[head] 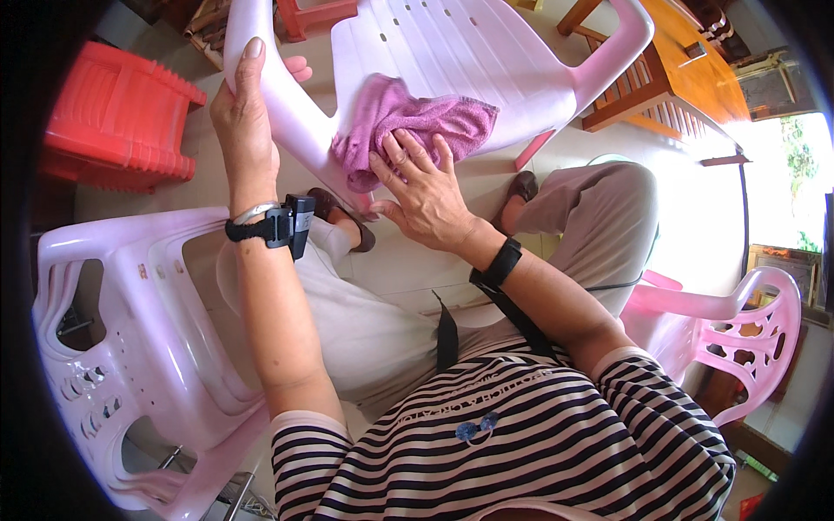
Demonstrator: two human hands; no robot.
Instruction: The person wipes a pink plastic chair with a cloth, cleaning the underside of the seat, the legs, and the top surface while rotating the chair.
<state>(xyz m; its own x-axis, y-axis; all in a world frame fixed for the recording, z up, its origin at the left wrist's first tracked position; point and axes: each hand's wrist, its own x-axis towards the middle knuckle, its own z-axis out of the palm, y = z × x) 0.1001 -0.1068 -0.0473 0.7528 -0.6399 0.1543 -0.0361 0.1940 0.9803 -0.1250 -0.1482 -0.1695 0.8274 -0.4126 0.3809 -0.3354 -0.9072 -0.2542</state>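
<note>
A pale pink plastic armchair [449, 62] stands before me, its seat facing up and its front edge towards my knees. My left hand [251, 107] is wrapped around its left armrest [296, 107], thumb on top and fingertips showing on the inner side. A purple terry cloth [456, 124] lies bunched over the front left corner of the seat. With fingers spread, my right hand [420, 182] presses that cloth against the seat's front edge. The cloth hides the corner beneath it, and its left part is slightly blurred.
Stacked red plastic stools [120, 117] stand at the left. Below them is a stack of pale pink plastic armchairs [176, 312]. Another pink chair [749, 338] shows at my right. An orange-brown wooden table [697, 65] stands at the upper right, with a small object on top.
</note>
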